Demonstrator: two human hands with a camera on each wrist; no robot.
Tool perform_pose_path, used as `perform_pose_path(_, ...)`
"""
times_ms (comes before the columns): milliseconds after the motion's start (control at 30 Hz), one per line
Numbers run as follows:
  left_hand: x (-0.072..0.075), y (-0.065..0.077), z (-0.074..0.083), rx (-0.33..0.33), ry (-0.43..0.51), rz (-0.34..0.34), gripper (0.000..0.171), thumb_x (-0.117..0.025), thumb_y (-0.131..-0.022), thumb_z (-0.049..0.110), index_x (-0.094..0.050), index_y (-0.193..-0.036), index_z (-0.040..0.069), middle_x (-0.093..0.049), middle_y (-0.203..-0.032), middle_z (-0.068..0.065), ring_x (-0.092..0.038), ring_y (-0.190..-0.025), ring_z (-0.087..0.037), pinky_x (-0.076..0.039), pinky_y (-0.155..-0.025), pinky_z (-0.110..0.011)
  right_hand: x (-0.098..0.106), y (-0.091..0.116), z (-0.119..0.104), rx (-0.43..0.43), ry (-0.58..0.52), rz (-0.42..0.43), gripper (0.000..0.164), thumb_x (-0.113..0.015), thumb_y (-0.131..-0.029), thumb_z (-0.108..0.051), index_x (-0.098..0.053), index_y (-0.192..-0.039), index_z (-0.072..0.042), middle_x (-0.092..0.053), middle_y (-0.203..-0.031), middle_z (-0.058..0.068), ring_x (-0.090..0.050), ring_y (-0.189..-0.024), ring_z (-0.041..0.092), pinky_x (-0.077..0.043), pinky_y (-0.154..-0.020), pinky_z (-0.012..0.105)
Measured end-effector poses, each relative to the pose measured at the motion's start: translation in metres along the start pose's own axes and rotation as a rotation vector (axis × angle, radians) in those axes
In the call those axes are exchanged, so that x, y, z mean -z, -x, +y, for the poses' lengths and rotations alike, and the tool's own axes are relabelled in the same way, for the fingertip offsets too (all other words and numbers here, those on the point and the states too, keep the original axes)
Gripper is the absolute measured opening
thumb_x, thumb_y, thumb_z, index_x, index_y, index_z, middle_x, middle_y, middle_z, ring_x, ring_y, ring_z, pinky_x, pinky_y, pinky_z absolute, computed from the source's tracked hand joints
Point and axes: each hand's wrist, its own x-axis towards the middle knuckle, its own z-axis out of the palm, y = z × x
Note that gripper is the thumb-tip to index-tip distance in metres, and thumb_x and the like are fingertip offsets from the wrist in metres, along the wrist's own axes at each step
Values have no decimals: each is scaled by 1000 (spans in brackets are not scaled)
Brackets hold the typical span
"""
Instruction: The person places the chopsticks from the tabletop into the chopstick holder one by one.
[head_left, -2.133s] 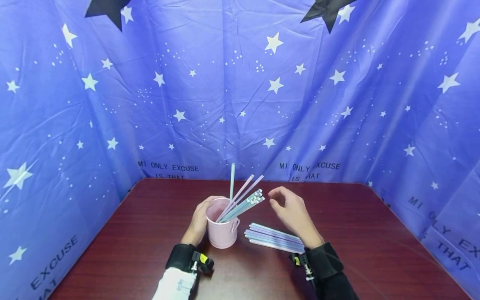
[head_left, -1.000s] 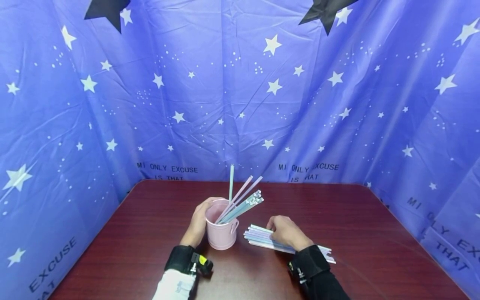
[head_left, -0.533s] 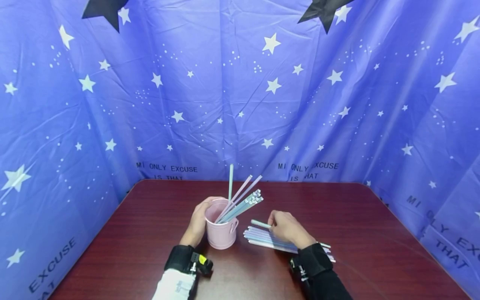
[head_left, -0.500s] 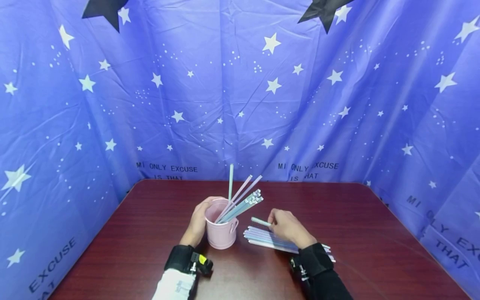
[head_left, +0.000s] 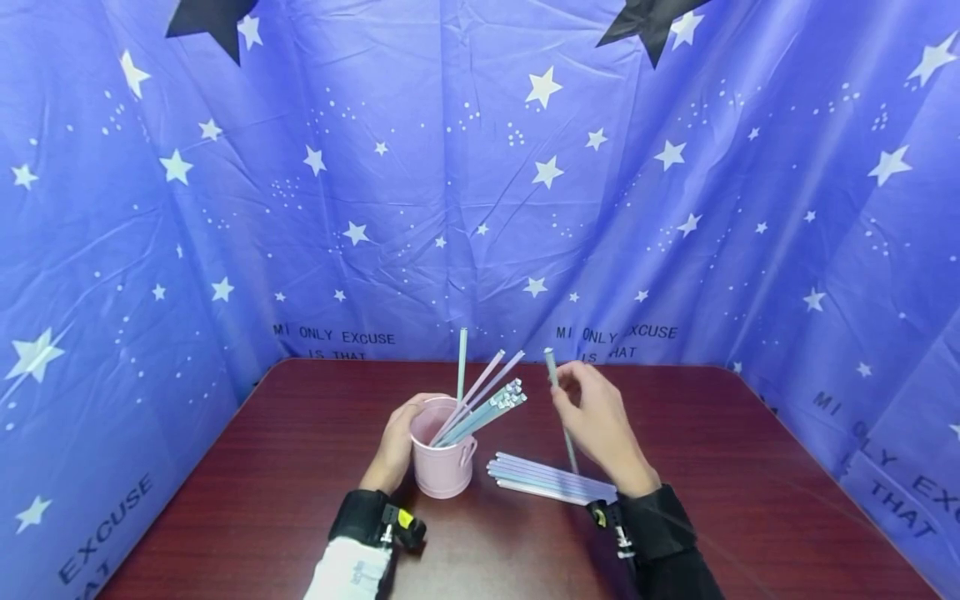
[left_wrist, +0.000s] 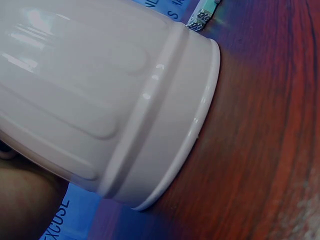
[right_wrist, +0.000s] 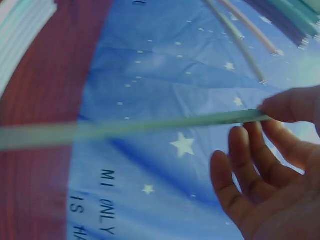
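A small pink bucket (head_left: 442,467) stands upright on the table, with several slim pastel sticks (head_left: 480,421) leaning in it, glittery at their ends. My left hand (head_left: 395,446) grips its left side, fingers at the rim; the left wrist view is filled by the bucket's wall (left_wrist: 100,75). Thumb and fingertips of my right hand (head_left: 600,417) pinch a slim pale-green stick (head_left: 552,367) near one end. It hangs steeply, its lower part reaching down behind the loose pile. In the right wrist view the other fingers (right_wrist: 240,155) are loosely bent below the pinch.
A row of several lilac, blue and white sticks (head_left: 543,479) lies on the dark red wooden table (head_left: 330,400), right of the bucket and partly under the right wrist. A blue star-patterned curtain (head_left: 480,208) closes off the back and sides.
My right hand came down to the row of sticks, pinched the green one, and has lifted it up and back, turning it from lying to steep. The left hand and bucket stayed put.
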Motion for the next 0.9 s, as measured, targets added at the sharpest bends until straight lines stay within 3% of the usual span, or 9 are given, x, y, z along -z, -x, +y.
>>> perform_pose_path(100,0,0,1,-4,2,-4,47,-33,-109,9,-67,-131,-14,-71,-131,-32,-72,-111,-12,-53,-105,-24,10,-1,-9,-45,-45,89,10,-70,-99,-5,-73,-108,-9,-74,-99,7,-63,-86,15,-53,-79,28)
perform_pose_path(233,0,0,1,-15,8,-9,47,-33,-109,9,-66,-131,-16,-72,-130,-30,-72,-112,-11,-53,-104,-23,19,-1,-21,-86,-248,200,12,-64,-104,-5,-69,-115,-2,-77,-105,15,-69,-83,6,-58,-77,18)
perform_pose_path(333,0,0,0,-22,13,-7,47,-33,-109,8,-66,-131,-16,-73,-128,-27,-72,-111,-10,-54,-103,-22,22,-1,-28,-66,-427,272,17,-61,-106,0,-63,-121,7,-74,-103,23,-73,-80,3,-63,-76,20)
perform_pose_path(467,0,-1,-2,-28,19,-8,46,-33,-108,7,-65,-130,-17,-74,-126,-26,-72,-110,-10,-54,-103,-22,24,1,-37,-19,-525,324,20,-59,-105,4,-60,-124,11,-73,-102,24,-75,-80,3,-63,-81,22)
perform_pose_path(700,0,1,-1,-13,1,-11,46,-35,-109,9,-69,-130,-12,-72,-130,-29,-71,-113,-12,-53,-104,-23,15,7,-47,51,-563,227,21,-58,-105,6,-58,-126,8,-74,-105,22,-77,-87,14,-64,-86,26)
perform_pose_path(900,1,2,-1,-31,-15,-21,46,-34,-109,10,-69,-131,-12,-71,-131,-30,-71,-114,-12,-53,-104,-23,3,12,-50,105,-526,130,22,-60,-106,3,-58,-128,3,-77,-107,19,-77,-90,12,-64,-85,26)
